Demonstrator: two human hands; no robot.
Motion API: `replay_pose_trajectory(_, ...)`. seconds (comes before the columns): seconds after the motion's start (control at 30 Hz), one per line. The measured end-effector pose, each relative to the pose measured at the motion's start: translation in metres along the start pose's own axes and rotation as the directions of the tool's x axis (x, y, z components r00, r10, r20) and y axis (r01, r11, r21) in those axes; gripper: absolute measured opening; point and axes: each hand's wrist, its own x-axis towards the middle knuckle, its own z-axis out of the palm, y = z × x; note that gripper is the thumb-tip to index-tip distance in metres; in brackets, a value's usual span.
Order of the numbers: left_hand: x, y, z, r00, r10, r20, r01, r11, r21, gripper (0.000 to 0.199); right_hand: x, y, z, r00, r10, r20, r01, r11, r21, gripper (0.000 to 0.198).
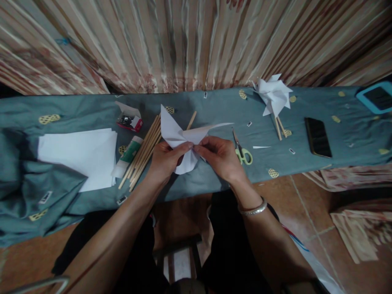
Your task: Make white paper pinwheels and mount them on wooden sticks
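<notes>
A white paper pinwheel (171,128) is held up between both hands above the cloth-covered table. My left hand (167,158) pinches it near the centre with thumb and fingers. From the other side, my right hand (219,155) grips the same middle part, its fingertips close to the left thumb. Paper blades spread out above and below the fingers. Whatever lies under the fingertips at the centre is hidden. One wooden stick (192,120) shows behind the paper. Just right of my right hand lie scissors (241,153) with light green handles.
To the left are a stack of white paper (78,155), a glue stick (130,153), a bundle of wooden sticks (143,153) and an open small box of metal pieces (130,121). Finished-looking pinwheels (273,96) on sticks, a phone (318,137) and a blue-framed device (376,98) lie right.
</notes>
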Motion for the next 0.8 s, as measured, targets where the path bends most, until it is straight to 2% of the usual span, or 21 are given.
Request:
replay_pose_trajectory(0.13, 0.001, -0.002, 0.000, 1.000, 0.009, -0.015, -0.009, 1.000, -0.028, 0.028, -0.005, -0.005, 0.003, 0.993, -0.046, -0.109, 0.025, 0.982, -0.186, 0.016)
replay_pose_trajectory(0.23, 0.002, -0.003, -0.001, 1.000, 0.006, -0.013, -0.007, 0.999, -0.052, 0.028, -0.010, -0.011, 0.006, 0.970, -0.171, -0.175, 0.088, 0.910, -0.405, 0.010)
replay_pose_trajectory(0.37, 0.003, -0.003, -0.002, 1.000, 0.001, 0.014, 0.000, 0.997, -0.072, 0.028, -0.014, -0.014, 0.010, 0.914, -0.388, -0.116, 0.239, 0.748, -0.620, 0.012)
replay_pose_trajectory(0.47, 0.002, -0.002, -0.002, 1.000, 0.004, 0.025, -0.002, 0.998, -0.064, 0.029, -0.015, -0.012, 0.011, 0.895, -0.442, -0.054, 0.299, 0.687, -0.662, 0.012)
replay_pose_trajectory(0.53, 0.002, -0.002, -0.001, 1.000, 0.012, 0.020, -0.011, 0.998, -0.055, 0.029, -0.014, -0.012, 0.012, 0.900, -0.432, -0.048, 0.300, 0.698, -0.650, 0.010)
replay_pose_trajectory(0.6, 0.001, -0.002, -0.001, 1.000, 0.015, 0.019, -0.014, 0.999, -0.053, 0.028, -0.014, -0.013, 0.013, 0.917, -0.391, -0.075, 0.268, 0.747, -0.608, 0.008)
replay_pose_trajectory(0.73, 0.001, -0.002, -0.002, 1.000, 0.014, 0.011, -0.014, 0.999, -0.032, 0.023, -0.011, -0.014, 0.013, 0.967, -0.209, -0.148, 0.128, 0.894, -0.430, 0.006)
replay_pose_trajectory(0.8, 0.001, -0.002, -0.002, 1.000, 0.010, 0.003, -0.010, 1.000, -0.024, 0.024, -0.009, -0.012, 0.013, 0.981, -0.117, -0.153, 0.060, 0.941, -0.334, 0.008)
